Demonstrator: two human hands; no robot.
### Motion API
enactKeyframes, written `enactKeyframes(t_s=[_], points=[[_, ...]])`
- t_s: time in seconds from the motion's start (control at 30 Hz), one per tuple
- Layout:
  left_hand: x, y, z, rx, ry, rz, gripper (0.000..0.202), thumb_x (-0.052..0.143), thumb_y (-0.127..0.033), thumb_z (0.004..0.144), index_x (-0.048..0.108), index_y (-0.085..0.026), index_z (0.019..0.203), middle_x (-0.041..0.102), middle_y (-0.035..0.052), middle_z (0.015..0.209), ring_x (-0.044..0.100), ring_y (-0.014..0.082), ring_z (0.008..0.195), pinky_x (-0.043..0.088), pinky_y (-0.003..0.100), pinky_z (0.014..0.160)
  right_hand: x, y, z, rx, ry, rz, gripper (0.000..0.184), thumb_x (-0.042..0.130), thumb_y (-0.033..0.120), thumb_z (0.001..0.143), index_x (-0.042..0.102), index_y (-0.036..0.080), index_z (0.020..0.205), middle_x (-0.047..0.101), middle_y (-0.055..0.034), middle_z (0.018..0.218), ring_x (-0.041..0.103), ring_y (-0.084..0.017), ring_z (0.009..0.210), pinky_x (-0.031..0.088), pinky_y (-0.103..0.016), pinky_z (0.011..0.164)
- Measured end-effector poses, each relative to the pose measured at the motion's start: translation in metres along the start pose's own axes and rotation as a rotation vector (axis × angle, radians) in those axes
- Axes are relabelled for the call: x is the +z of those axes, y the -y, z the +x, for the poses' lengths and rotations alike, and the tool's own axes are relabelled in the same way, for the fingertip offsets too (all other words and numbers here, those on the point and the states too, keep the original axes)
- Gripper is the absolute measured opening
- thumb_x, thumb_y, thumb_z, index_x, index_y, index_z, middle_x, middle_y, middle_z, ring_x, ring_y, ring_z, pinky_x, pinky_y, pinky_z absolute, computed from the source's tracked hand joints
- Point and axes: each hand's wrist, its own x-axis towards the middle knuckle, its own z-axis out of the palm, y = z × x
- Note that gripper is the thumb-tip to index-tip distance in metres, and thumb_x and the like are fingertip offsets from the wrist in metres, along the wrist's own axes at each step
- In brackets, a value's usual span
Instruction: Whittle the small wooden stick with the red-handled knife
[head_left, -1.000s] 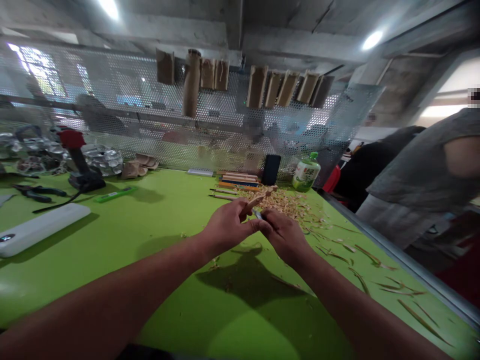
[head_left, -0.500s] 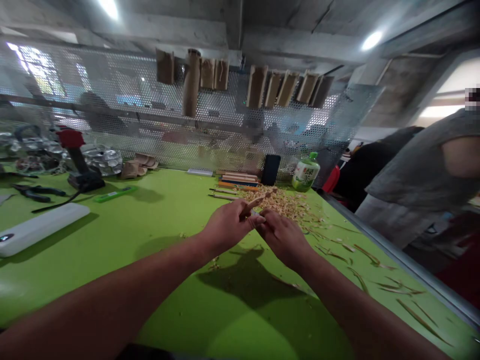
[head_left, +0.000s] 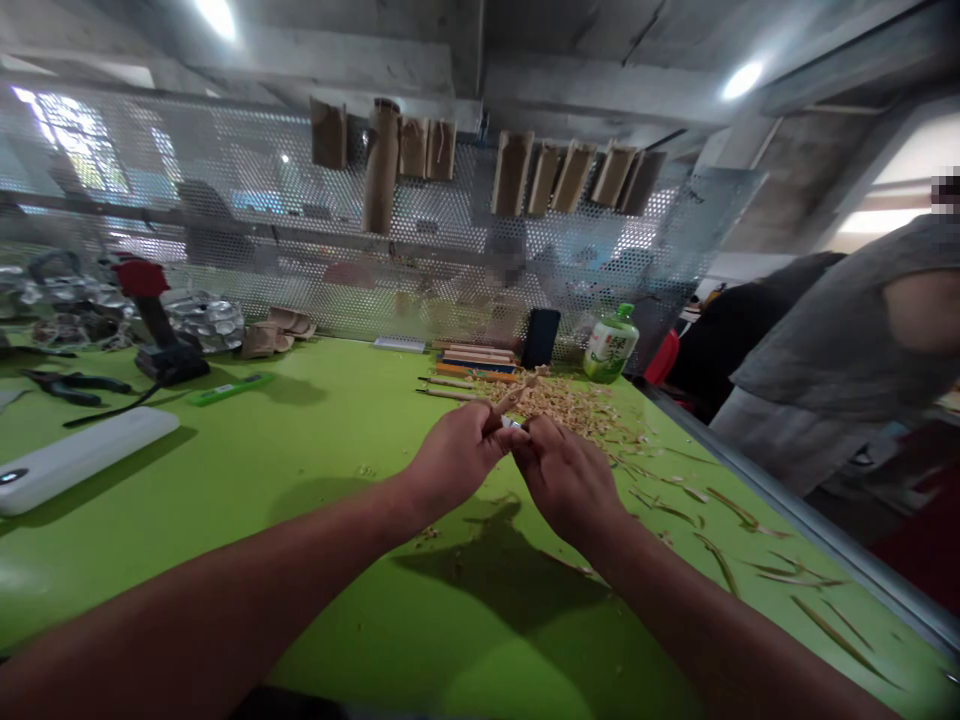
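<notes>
Above the bench, my left hand (head_left: 450, 455) is closed around a slim, pale carved piece of wood (head_left: 515, 396), its far end sticking out over the shavings. My right hand (head_left: 568, 478) is a closed fist on a knife, whose short, shiny blade (head_left: 514, 424) shows between the two hands. The knife's handle is hidden by the fingers. My left thumb lies close to the blade and to the right hand's knuckles. Behind the hands spreads a heap of wood shavings (head_left: 581, 412).
The green table (head_left: 300, 580) bears a phone (head_left: 541, 338), a bottle (head_left: 610, 345), wooden strips (head_left: 478, 358), pliers (head_left: 75, 385), a cordless tool (head_left: 157, 325), a green cutter (head_left: 230, 388) and a white case (head_left: 90, 458). A person (head_left: 847, 350) stands at the right. A perforated metal screen (head_left: 277, 250) rises behind.
My right hand has shifted slightly left and turned, and more of the blade shows. The wood's far end has tipped up a little. My left hand stays nearly in place.
</notes>
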Motion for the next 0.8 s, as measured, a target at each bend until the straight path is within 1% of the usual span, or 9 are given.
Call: enactKeyframes(t_s=[0.1, 0.3, 0.5, 0.8], points=[[0.0023, -0.0008, -0.0005, -0.026, -0.008, -0.066, 0.034, 0.053, -0.049, 0.085, 0.046, -0.019, 0.07, 0.052, -0.0011, 0.066, 0.043, 0.0122, 0.059, 0.029, 0.025, 0.053, 0.0009, 0.0013, -0.0004, 0.002, -0.013, -0.016, 0.034, 0.033, 0.043, 0.098, 0.05, 0.021, 0.079, 0.06, -0.0037, 0.069, 0.052, -0.017, 0.059, 0.022, -0.03, 0.056], [0.003, -0.0037, -0.0014, -0.071, -0.005, -0.097, 0.034, 0.052, -0.05, 0.084, 0.049, -0.018, 0.073, 0.054, -0.0002, 0.068, 0.043, 0.0129, 0.062, 0.029, 0.026, 0.053, 0.0012, 0.0024, 0.0003, 0.009, -0.01, -0.048, 0.03, 0.036, 0.041, 0.098, 0.05, 0.021, 0.08, 0.061, -0.0052, 0.074, 0.052, -0.017, 0.063, 0.022, -0.031, 0.057], [0.0037, -0.0073, -0.0021, -0.109, -0.014, -0.154, 0.031, 0.053, -0.044, 0.084, 0.046, -0.018, 0.07, 0.049, -0.0024, 0.065, 0.04, 0.011, 0.06, 0.031, 0.025, 0.054, 0.0011, 0.003, 0.0001, -0.002, -0.025, -0.072, 0.029, 0.037, 0.039, 0.098, 0.051, 0.021, 0.081, 0.062, -0.0065, 0.075, 0.053, -0.019, 0.067, 0.025, -0.031, 0.06], [0.0044, -0.009, -0.0034, -0.133, -0.006, -0.265, 0.028, 0.052, -0.041, 0.086, 0.049, -0.017, 0.073, 0.048, -0.0028, 0.066, 0.038, 0.0101, 0.059, 0.033, 0.025, 0.056, -0.0034, 0.0056, 0.0011, -0.027, -0.06, -0.095, 0.029, 0.037, 0.038, 0.098, 0.05, 0.021, 0.079, 0.061, -0.0071, 0.075, 0.053, -0.02, 0.072, 0.026, -0.031, 0.062]])
